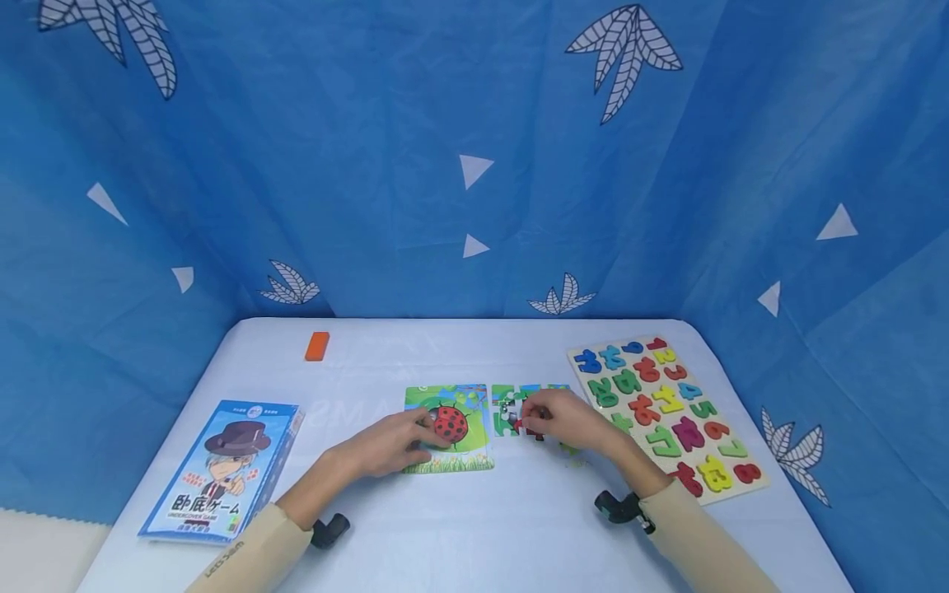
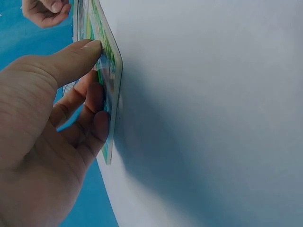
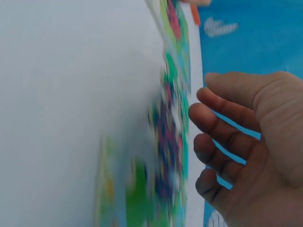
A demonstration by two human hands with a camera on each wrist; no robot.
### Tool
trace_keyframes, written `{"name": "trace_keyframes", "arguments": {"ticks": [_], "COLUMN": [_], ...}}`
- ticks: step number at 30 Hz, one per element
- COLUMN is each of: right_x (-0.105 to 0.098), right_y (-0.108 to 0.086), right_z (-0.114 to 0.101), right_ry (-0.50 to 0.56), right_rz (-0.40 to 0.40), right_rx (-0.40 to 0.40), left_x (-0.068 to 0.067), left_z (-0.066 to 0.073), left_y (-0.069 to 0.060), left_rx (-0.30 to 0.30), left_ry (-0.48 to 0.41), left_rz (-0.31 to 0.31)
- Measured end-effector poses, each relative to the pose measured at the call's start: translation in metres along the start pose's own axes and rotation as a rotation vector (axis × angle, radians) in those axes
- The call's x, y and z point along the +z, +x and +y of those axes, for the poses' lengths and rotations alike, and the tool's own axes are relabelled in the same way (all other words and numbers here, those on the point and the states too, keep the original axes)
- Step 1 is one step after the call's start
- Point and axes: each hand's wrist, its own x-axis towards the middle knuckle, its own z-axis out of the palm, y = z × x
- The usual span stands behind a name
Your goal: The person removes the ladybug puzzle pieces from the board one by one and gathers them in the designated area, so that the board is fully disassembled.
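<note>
A square ladybug puzzle [image 1: 474,445], green with a red spotted beetle, lies flat on the white table. My left hand [image 1: 389,445] rests on its left part, thumb and bent fingertips touching the surface; the left wrist view shows these fingers [image 2: 99,125] against the puzzle [image 2: 113,71]. To its right are several jigsaw pieces [image 1: 504,399] with green, blue and red print, partly under my right hand [image 1: 569,418]. In the right wrist view that hand [image 3: 236,137] has loosely bent fingers with nothing visible between them, and the pieces [image 3: 168,142] are blurred.
A wooden number board [image 1: 652,441] with coloured numerals lies at the right. At the left is a blue game box [image 1: 193,478]; an orange block [image 1: 316,346] sits near the back edge. Blue curtain [image 1: 400,165] surrounds the table [image 1: 445,535].
</note>
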Motion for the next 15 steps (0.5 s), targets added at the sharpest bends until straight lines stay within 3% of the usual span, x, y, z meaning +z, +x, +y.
{"name": "trace_keyframes", "arguments": {"ticks": [6, 11, 15], "right_x": [0.03, 0.056, 0.068], "right_y": [0.018, 0.027, 0.029], "right_z": [-0.035, -0.057, -0.068], "right_ry": [-0.043, -0.173, -0.277], "right_rz": [-0.018, -0.073, -0.06], "right_rx": [-0.111, -0.155, -0.158], "left_x": [-0.002, -0.006, -0.007], "left_z": [-0.001, -0.001, -0.003], "left_y": [0.0, -0.001, -0.003], "left_rx": [-0.015, -0.015, -0.019], "left_ry": [0.01, -0.026, -0.025], "left_rz": [0.001, -0.013, -0.007]}}
